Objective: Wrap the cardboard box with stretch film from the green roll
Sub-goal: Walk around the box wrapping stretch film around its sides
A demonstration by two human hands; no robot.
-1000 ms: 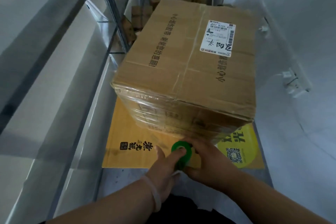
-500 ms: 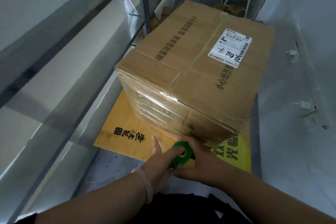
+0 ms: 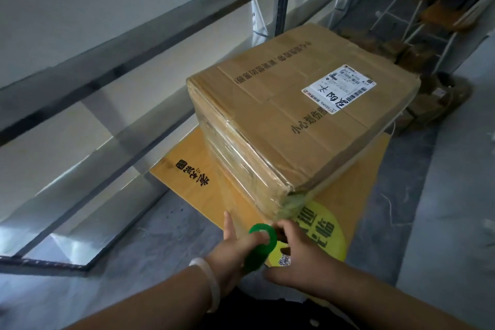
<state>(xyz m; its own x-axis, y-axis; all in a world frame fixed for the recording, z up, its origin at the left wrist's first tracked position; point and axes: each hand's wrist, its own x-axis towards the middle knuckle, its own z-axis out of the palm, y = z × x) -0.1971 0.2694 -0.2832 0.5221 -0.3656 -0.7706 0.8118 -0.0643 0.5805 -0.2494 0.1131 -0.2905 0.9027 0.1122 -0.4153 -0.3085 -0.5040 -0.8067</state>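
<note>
One cardboard box (image 3: 308, 126), one green roll (image 3: 261, 245) and our two hands at its near corner.

We count one large taped box standing on one flattened yellow sheet of card (image 3: 184, 179) on the grey floor (image 3: 128, 262), beside a glass railing (image 3: 80, 94). Clear stretch film (image 3: 241, 166) lies in glossy bands over the box's left side face and bunches at the near bottom corner. Just in front of that corner our two hands hold the single roll between them. The left hand (image 3: 234, 250) grasps it from the left with a finger tucked into its top end and the thumb stuck out. The right hand (image 3: 304, 256) clasps it from the right, fingers curled against it. One white shipping label (image 3: 338, 88) sits on the box top. One pale bracelet (image 3: 210, 282) circles the left wrist.
</note>
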